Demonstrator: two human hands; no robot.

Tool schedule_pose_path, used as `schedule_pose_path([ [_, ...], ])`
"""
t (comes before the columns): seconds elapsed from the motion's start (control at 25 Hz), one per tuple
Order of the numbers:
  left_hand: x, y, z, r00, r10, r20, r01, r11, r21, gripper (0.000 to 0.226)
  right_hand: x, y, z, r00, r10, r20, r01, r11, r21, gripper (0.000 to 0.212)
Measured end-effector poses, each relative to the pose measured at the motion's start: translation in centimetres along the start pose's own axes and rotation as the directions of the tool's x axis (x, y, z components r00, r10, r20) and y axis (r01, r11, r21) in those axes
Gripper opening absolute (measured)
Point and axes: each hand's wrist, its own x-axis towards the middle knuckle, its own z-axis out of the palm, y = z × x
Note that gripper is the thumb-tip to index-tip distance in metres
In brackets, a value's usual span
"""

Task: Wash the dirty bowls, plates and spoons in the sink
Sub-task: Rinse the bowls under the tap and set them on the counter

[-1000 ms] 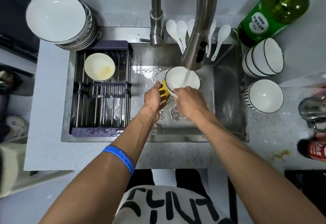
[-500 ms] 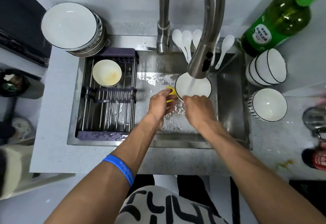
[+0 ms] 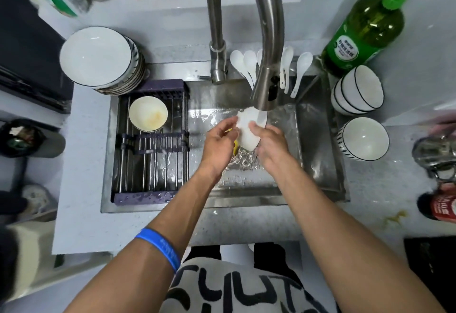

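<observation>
A white bowl [image 3: 249, 130] is tilted under the faucet head [image 3: 265, 90] in the middle of the sink [image 3: 318, 140], water running over it. The right hand [image 3: 270, 145] has its grip on the bowl's 4 o'clock edge; the left hand [image 3: 219, 142] at 9 o'clock touches the rim with its fingertips, a yellow sponge [image 3: 235, 145] under its palm. A stained bowl [image 3: 148, 114] sits on the rack [image 3: 150, 164] at 9 o'clock, white spoons [image 3: 246, 66] at 12, stacked bowls [image 3: 357, 90] on the tabletop [image 3: 81, 189] at 2.

Grey counter [image 3: 81, 189]: stacked plates [image 3: 98, 57], bowls [image 3: 362, 138], green bottle [image 3: 365, 29].

Brushed steel sink [image 3: 318, 140] and faucet [image 3: 267, 41]; glossy white ceramic bowl [image 3: 249, 127]; matt speckled counter [image 3: 81, 189].
</observation>
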Motion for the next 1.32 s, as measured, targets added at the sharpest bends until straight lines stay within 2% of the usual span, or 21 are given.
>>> schedule_pose_path([
  [0.08,-0.3,0.1,0.0,0.998,0.061,0.007,-0.061,0.992,0.113,0.035,0.0,0.0,0.1,0.999,0.044,-0.018,-0.041,0.989,0.139,0.01],
  [0.16,-0.3,0.2,0.3,0.995,0.091,0.035,-0.096,0.971,0.217,0.04,-0.3,0.0,-0.4,0.998,0.067,-0.007,-0.064,0.979,0.193,0.016],
  [0.24,0.4,-0.2,0.6,0.988,0.116,0.105,-0.141,0.952,0.273,0.046,-0.9,-0.1,-0.5,0.995,0.098,0.013,-0.098,0.967,0.236,0.023],
  [0.32,1.3,-0.3,1.4,0.969,0.174,0.175,-0.231,0.89,0.394,0.055,-1.1,-0.3,-0.9,0.994,0.106,0.023,-0.108,0.939,0.325,0.03],
  [0.4,2.2,0.4,2.8,0.966,0.146,0.214,-0.231,0.86,0.455,0.056,-1.2,-0.5,-1.6,0.996,0.094,0.015,-0.092,0.92,0.381,0.039],
  [0.48,3.0,1.4,3.7,0.981,0.086,0.173,-0.142,0.93,0.34,0.05,-1.5,-0.7,-2.3,0.998,0.068,-0.002,-0.061,0.913,0.403,0.049],
  [0.56,3.9,1.7,4.1,0.994,-0.009,0.11,-0.005,0.992,0.127,0.036,-1.7,-1.1,-3.0,0.999,0.037,-0.018,-0.024,0.882,0.471,0.05],
  [0.64,4.5,0.7,3.7,0.979,-0.16,0.128,0.166,0.985,-0.04,0.04,-1.9,-1.5,-3.3,0.999,0.023,-0.028,-0.003,0.832,0.554,0.042],
  [0.72,4.5,-0.1,3.7,0.948,-0.248,0.199,0.283,0.943,-0.174,0.049,-1.8,-1.8,-3.0,0.998,0.041,-0.056,0.0,0.808,0.59,0.026],
  [0.8,5.0,-0.1,3.9,0.942,-0.278,0.19,0.321,0.911,-0.258,0.046,-1.5,-1.6,-2.2,0.993,0.065,-0.1,0.002,0.833,0.553,0.021],
  [0.92,5.7,0.1,4.5,0.946,-0.324,-0.016,0.312,0.923,-0.224,0.033,-1.1,-1.8,-1.3,0.983,0.105,-0.151,-0.029,0.9,0.436,0.013],
  [1.0,5.8,0.1,4.6,0.947,-0.319,-0.042,0.303,0.928,-0.219,0.026,-1.1,-2.1,-0.9,0.983,0.086,-0.161,-0.032,0.949,0.315,0.011],
  [1.08,5.3,-0.2,4.5,0.948,-0.319,-0.003,0.31,0.923,-0.228,0.029,-0.9,-2.1,-0.4,0.988,-0.039,-0.148,0.047,0.998,0.047,0.017],
  [1.12,4.6,0.0,4.2,0.95,-0.313,0.008,0.305,0.92,-0.244,0.032,-1.0,-2.0,-0.2,0.983,-0.153,-0.1,0.136,0.979,-0.155,0.02],
  [1.16,4.0,0.1,3.9,0.949,-0.312,0.039,0.309,0.903,-0.299,0.037,-1.2,-1.8,-0.1,0.963,-0.27,-0.01,0.245,0.888,-0.389,0.024],
  [1.2,3.5,0.1,3.5,0.952,-0.297,0.077,0.305,0.888,-0.344,0.043,-1.6,-1.6,-0.1,0.931,-0.347,0.117,0.344,0.719,-0.604,0.029],
  [1.24,2.8,0.1,3.2,0.958,-0.259,0.125,0.288,0.878,-0.381,0.05,-2.0,-1.4,-0.2,0.893,-0.372,0.253,0.423,0.5,-0.756,0.033],
  [1.32,2.0,0.1,3.2,0.974,-0.206,0.091,0.225,0.88,-0.419,0.062,-3.1,-1.3,-0.2,0.785,-0.401,0.473,0.537,0.059,-0.842,0.03],
])
